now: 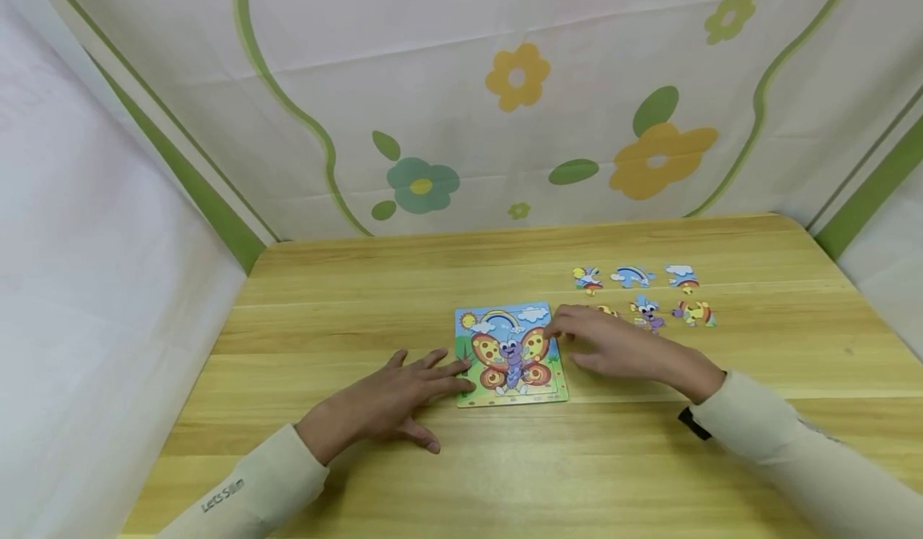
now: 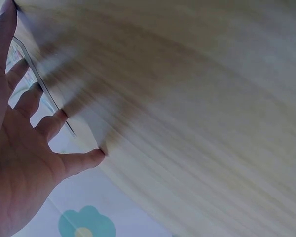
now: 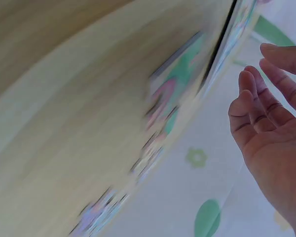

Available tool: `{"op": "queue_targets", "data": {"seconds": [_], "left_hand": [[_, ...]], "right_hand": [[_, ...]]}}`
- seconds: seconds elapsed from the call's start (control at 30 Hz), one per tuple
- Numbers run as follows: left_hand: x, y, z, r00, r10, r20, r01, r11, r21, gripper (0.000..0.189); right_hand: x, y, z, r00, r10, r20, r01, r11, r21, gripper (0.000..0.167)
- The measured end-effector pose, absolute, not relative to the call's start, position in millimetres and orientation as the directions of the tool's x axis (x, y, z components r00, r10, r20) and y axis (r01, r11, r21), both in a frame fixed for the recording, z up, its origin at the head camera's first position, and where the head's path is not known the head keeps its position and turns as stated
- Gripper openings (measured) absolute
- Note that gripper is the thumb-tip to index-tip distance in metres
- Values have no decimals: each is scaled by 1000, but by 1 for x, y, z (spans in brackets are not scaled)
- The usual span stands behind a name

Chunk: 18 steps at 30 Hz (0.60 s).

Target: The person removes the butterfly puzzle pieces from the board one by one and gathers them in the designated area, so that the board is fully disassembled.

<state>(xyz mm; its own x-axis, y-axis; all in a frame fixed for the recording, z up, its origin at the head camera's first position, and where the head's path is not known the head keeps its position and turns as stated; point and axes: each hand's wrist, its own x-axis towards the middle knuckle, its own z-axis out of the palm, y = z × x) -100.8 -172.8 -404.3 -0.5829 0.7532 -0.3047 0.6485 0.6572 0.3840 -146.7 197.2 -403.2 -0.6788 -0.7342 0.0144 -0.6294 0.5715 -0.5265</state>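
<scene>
A square butterfly puzzle board [image 1: 512, 395] lies flat on the wooden table. My left hand [image 1: 389, 395] is spread at its left side, with fingertips on the board's edge; in the left wrist view the fingers of the left hand [image 2: 24, 163] are apart and hold nothing. By the board's upper right edge is my right hand [image 1: 620, 343]. In the right wrist view the right hand [image 3: 271, 113] has loosely bent fingers and no piece between them. A green and pink puzzle piece [image 3: 175, 81], blurred, lies on the table beside the board.
Loose puzzle pieces lie right of the board: a rainbow piece [image 1: 633, 275], a cloud piece [image 1: 681, 276], a sun piece [image 1: 587, 277], a purple-faced piece [image 1: 647, 315], a wing piece [image 1: 695, 313]. My right hand partly covers a yellow piece [image 1: 607, 311]. A flowered cloth [image 1: 433, 58] stands behind the table.
</scene>
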Motion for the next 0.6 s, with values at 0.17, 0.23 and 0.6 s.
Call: {"op": "queue_targets", "data": {"seconds": [0.17, 0.23, 0.6], "left_hand": [[-101, -172, -404, -584, 752, -304, 647, 658, 385, 85], [-101, -172, -403, -585, 751, -306, 643, 660, 389, 84], [-101, -173, -404, -588, 747, -311, 624, 663, 412, 83]], "right_hand": [[-145, 172, -404, -637, -771, 12, -655, 533, -536, 35], [-144, 162, -405, -613, -790, 11, -675, 516, -528, 32], [-138, 131, -414, -541, -841, -23, -730, 483, -483, 38]]}}
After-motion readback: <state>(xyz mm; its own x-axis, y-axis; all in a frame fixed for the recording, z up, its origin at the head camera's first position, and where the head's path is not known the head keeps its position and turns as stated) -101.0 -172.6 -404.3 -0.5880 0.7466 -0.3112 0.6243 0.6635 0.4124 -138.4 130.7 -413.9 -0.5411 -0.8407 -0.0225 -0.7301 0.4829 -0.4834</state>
